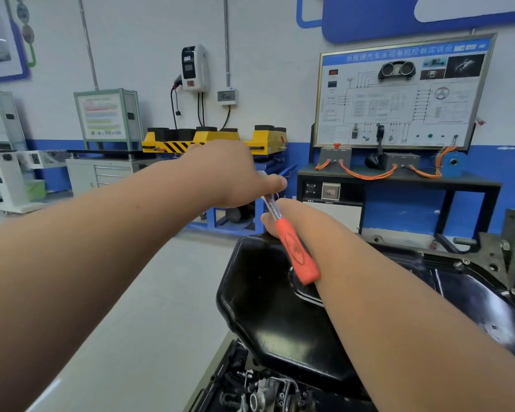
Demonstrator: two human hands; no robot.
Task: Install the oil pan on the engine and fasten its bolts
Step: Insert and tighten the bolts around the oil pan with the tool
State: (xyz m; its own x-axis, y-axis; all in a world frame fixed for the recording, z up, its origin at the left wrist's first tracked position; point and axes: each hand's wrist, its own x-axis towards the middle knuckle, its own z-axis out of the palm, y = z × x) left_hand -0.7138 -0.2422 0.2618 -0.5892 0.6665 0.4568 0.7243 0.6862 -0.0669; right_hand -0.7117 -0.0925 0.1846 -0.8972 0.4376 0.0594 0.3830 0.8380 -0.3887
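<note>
Glossy black pressed-metal oil pan (265,316), lower centre, sits atop grimy engine (259,394). Chrome-shafted, orange-handled ratchet wrench (298,257) slants over pan's far edge. Arms outstretched: left hand (235,176) curled over wrench head, thumb extended; right hand (280,214) wraps shaft. Pale grey floor (149,292); framed wiring-diagram board (399,93) upper right.

Open floor (149,292) left of the oil pan (274,316) — a metal bracket (509,251) crowds its right end.

both arms stretched forward, left hand (232,173) above right hand (283,214) (both curled round the ratchet (297,253))
</note>
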